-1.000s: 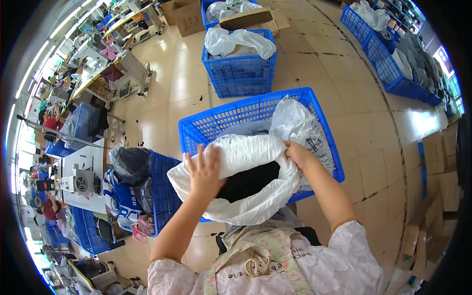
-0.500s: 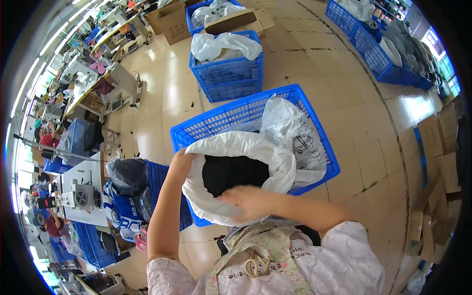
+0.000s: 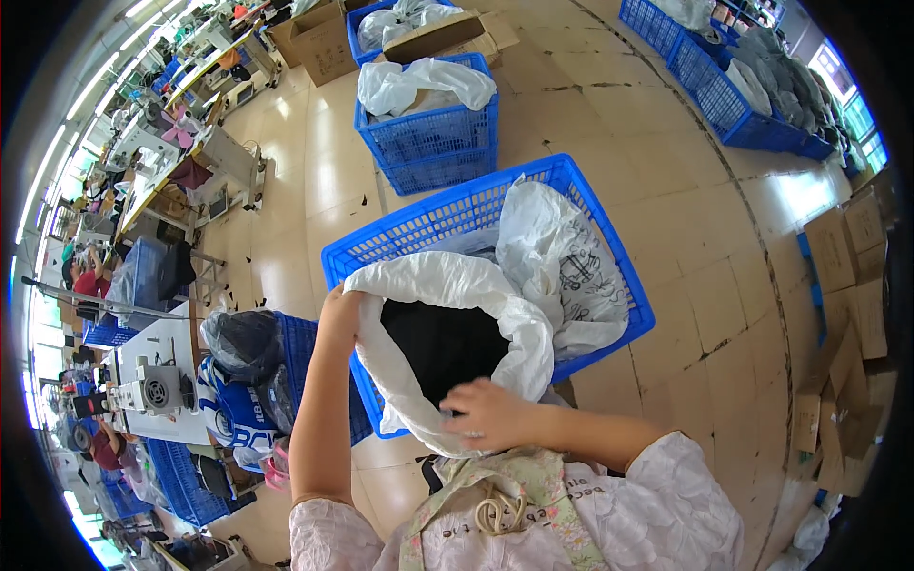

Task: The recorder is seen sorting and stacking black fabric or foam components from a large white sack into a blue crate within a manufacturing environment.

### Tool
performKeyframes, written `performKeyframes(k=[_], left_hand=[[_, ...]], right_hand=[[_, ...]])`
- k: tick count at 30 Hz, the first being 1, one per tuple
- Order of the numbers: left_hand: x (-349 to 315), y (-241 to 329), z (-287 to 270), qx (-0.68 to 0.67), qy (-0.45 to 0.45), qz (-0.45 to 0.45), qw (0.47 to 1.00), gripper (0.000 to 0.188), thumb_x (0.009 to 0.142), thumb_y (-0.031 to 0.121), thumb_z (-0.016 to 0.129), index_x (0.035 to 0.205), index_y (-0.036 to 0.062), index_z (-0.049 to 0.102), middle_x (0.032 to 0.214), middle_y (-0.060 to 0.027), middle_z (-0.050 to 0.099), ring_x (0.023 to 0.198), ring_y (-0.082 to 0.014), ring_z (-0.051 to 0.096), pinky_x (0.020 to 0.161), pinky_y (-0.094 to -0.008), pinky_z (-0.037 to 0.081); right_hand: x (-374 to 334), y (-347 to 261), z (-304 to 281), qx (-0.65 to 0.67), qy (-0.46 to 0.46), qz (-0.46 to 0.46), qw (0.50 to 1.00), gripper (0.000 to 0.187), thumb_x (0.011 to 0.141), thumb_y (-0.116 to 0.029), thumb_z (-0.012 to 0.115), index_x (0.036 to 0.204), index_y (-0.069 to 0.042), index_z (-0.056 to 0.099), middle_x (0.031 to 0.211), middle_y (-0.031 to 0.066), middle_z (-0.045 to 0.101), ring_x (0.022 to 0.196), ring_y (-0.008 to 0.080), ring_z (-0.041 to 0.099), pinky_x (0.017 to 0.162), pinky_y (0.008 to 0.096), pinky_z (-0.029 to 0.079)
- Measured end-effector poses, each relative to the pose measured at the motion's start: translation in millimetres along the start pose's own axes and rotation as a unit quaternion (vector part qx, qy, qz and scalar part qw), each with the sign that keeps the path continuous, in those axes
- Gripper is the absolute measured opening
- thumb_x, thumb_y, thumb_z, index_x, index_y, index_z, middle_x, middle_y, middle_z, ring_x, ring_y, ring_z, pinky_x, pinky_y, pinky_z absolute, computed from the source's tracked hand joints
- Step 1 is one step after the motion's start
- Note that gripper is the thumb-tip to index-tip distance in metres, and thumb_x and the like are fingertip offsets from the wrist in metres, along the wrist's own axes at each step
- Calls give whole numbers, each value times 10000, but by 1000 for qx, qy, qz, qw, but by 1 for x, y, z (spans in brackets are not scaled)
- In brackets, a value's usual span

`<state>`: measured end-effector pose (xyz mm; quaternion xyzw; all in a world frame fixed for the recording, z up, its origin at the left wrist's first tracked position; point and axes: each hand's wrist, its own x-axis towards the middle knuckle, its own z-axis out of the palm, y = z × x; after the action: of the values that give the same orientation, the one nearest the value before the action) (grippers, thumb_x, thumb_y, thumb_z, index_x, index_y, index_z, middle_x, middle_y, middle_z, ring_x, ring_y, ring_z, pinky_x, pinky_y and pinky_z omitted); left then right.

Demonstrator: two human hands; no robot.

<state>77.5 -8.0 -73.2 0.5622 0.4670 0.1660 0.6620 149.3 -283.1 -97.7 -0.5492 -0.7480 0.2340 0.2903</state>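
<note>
A large white plastic bag (image 3: 424,276) stands wide-mouthed at the near side of a blue plastic crate (image 3: 625,266), with dark black material, probably fabric, (image 3: 443,347) down inside it. My left hand (image 3: 341,312) grips the bag's rim on the left, its fingers partly hidden by the folded edge. At the near right of the mouth, my right hand (image 3: 495,416) lies over the rim with bent fingers closed on the edge. Beside the mouth, a second white plastic bag (image 3: 566,262) with dark printing rests in the crate.
Stacked blue crates (image 3: 428,143) holding bagged goods stand ahead, with an open carton (image 3: 324,48) behind them. To the left are another crate (image 3: 300,347), a sewing machine (image 3: 157,385) and work tables. Flattened cardboard (image 3: 838,390) lies at right; filled crates (image 3: 709,81) line the far right.
The bag's mouth has shifted slightly left and tipped toward me. My right hand has moved a little nearer and right along the rim; my left hand keeps its hold.
</note>
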Motion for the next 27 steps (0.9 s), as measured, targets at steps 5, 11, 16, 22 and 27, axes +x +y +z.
performKeyframes(k=[5, 11, 16, 22, 27], left_hand=[[-3, -40, -70, 36, 33, 79, 996, 294, 788, 112, 548, 1014, -51, 642, 913, -88, 663, 802, -143, 614, 722, -260, 479], [-30, -106, -130, 259, 126, 111, 951, 106, 708, 13, 586, 807, 1, 622, 692, 13, 570, 658, -67, 500, 585, -225, 403], [-28, -136, -143, 313, 167, 109, 929, 35, 725, 7, 578, 759, 13, 578, 642, 29, 511, 616, -70, 444, 556, -238, 376], [-32, -114, -126, 321, 126, 50, 937, 161, 755, 14, 518, 891, 16, 603, 794, -1, 580, 745, -87, 505, 684, -240, 418], [-31, -137, -139, 261, 134, 30, 956, 177, 777, 27, 567, 951, 17, 597, 795, -6, 588, 735, -91, 516, 684, -238, 422]], right_hand=[[-24, 37, -55, -119, 356, 254, 891, 761, 674, -303, 780, 1290, -36, 422, 1259, 223, 443, 1191, 375, 415, 1007, 448, 327], [-40, 38, 28, 262, 81, 234, 933, 655, 761, -322, 669, 1333, -94, 445, 1101, 194, 567, 1001, 329, 569, 881, 404, 446], [0, 16, 77, 116, -125, 124, 978, 483, 740, -225, 602, 1217, -155, 567, 938, 123, 592, 856, 308, 611, 719, 429, 485], [2, 33, 87, 185, -176, 140, 957, 398, 704, -198, 591, 1097, -160, 644, 871, 134, 622, 816, 315, 625, 703, 441, 494], [-1, 34, 83, 188, -178, 127, 958, 334, 698, -186, 587, 1017, -146, 681, 817, 138, 647, 797, 320, 635, 706, 440, 496]])
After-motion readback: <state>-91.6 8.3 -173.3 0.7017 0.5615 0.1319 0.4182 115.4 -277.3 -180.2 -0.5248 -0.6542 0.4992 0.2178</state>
